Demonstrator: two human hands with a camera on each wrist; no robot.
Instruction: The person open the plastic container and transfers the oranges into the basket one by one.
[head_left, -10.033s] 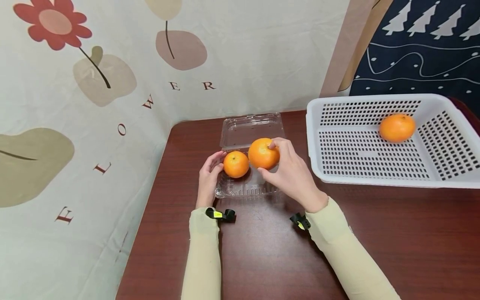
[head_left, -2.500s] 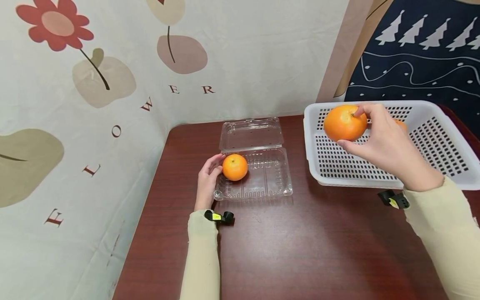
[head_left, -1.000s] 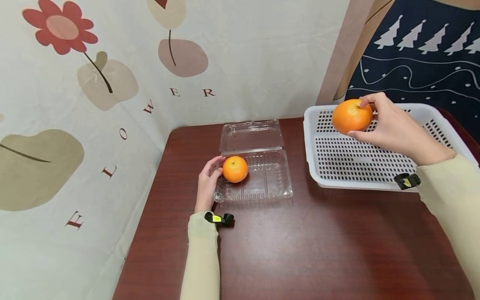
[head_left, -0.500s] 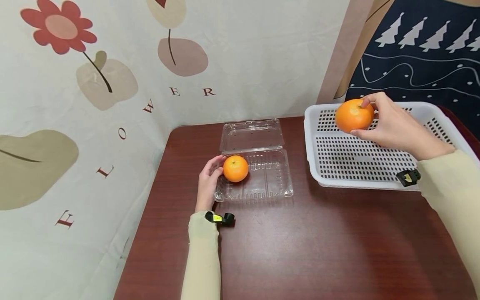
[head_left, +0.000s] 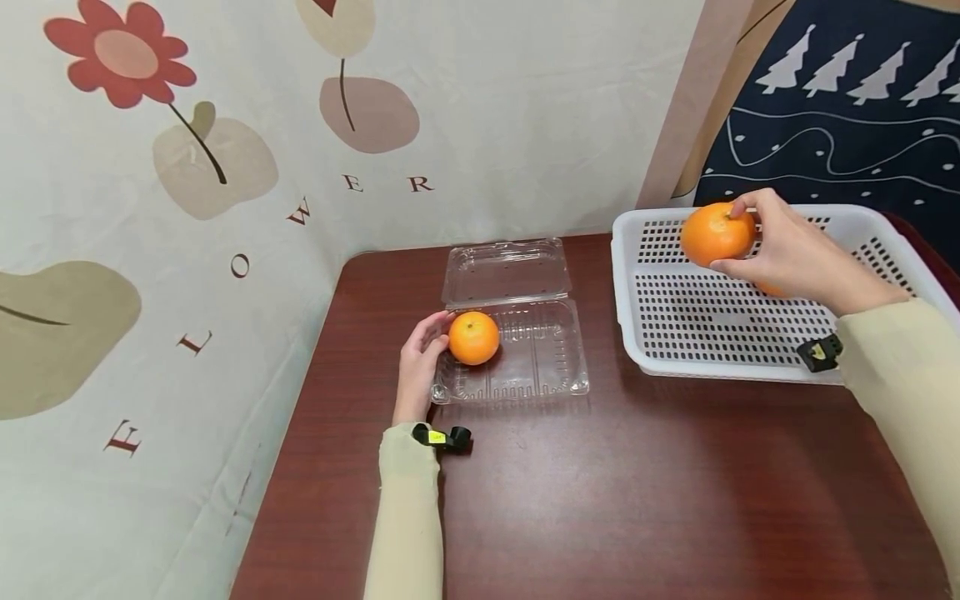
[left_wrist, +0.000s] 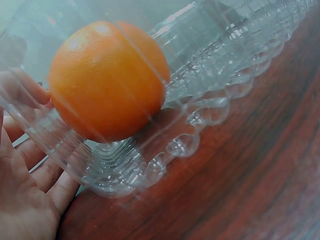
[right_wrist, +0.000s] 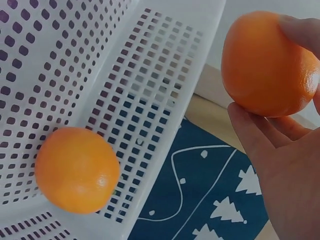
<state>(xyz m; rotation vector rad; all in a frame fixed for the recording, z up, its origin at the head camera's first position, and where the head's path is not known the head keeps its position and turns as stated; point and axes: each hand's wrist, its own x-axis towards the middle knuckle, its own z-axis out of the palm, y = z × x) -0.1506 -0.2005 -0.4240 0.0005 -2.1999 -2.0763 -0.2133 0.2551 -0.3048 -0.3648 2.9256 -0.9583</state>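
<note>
In the head view my right hand point(head_left: 791, 254) holds an orange point(head_left: 718, 235) between thumb and fingers, raised over the left part of a white perforated basket point(head_left: 630, 325). A second orange point(right_wrist: 77, 170) lies inside the basket, mostly hidden behind that hand in the head view. My left hand point(head_left: 420, 367) grips the left edge of a clear plastic clamshell container point(head_left: 543, 367), the thumb near the rim and the fingers along the outside of the wall. Inside the container, beside the thumb, sits a third orange point(head_left: 474, 338).
The clamshell's hinged lid point(head_left: 506, 273) lies folded back behind its base. Everything stands on a dark red wooden table point(head_left: 600, 500). A printed cloth point(head_left: 525, 125) hangs along the back and left, and a dark blue tree-patterned cloth point(head_left: 840, 142) behind the basket.
Over ten seconds my right hand has carried its orange from above the container to the basket at the right; lately it has shifted only slightly. The left hand has stayed at the container.
</note>
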